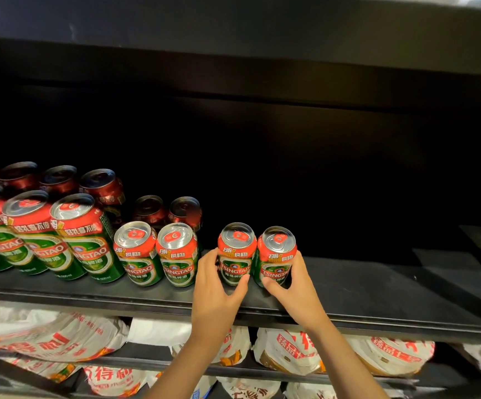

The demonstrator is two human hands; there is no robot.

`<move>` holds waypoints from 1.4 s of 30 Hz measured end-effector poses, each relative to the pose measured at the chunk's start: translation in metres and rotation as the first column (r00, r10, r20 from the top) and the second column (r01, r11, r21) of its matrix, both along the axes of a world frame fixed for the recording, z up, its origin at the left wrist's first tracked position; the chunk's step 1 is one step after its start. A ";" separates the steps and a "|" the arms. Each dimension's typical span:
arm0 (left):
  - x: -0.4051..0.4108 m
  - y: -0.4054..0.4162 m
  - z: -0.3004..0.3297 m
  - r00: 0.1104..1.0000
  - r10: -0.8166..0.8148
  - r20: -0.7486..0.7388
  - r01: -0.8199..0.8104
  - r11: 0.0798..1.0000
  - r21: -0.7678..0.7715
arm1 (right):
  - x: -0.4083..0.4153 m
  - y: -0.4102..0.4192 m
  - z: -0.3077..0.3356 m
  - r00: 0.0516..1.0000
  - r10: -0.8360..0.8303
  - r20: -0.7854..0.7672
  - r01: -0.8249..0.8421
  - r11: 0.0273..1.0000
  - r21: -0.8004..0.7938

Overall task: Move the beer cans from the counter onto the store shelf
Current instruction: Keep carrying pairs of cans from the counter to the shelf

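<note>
We hold two short cans on the store shelf (377, 286); left hand (214, 286) fingers curl round one can (236, 253), right hand (294, 286) round its neighbour (276, 256); shelved cans (158, 253) stand at nine o'clock; the tabletop is out of view, so we cannot tell what remains.

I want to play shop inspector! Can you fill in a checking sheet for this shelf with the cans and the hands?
Surface: black store shelf, bare on its right half.
Job's things: two short cans held side by side, left can and right can, upright on the shelf; two more short cans stand to their left, apart from them.
Clutter: tall cans in rows at far left; dark cans behind.
Grippers: left hand grips the left can; right hand grips the right can.
Cables: nothing seen.
Surroundings: white and red bags on the shelf below.
</note>
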State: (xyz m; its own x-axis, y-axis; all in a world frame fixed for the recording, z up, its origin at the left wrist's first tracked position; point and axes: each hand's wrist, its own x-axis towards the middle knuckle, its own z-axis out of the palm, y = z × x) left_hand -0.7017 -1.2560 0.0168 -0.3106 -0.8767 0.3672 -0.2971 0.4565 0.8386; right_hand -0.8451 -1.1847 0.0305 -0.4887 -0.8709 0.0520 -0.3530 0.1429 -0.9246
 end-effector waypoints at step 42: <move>-0.049 -0.006 0.007 0.887 0.461 0.018 -0.447 0.850 0.280 | 0.001 -0.051 -0.008 0.997 -0.082 0.009 0.083 0.996 -0.034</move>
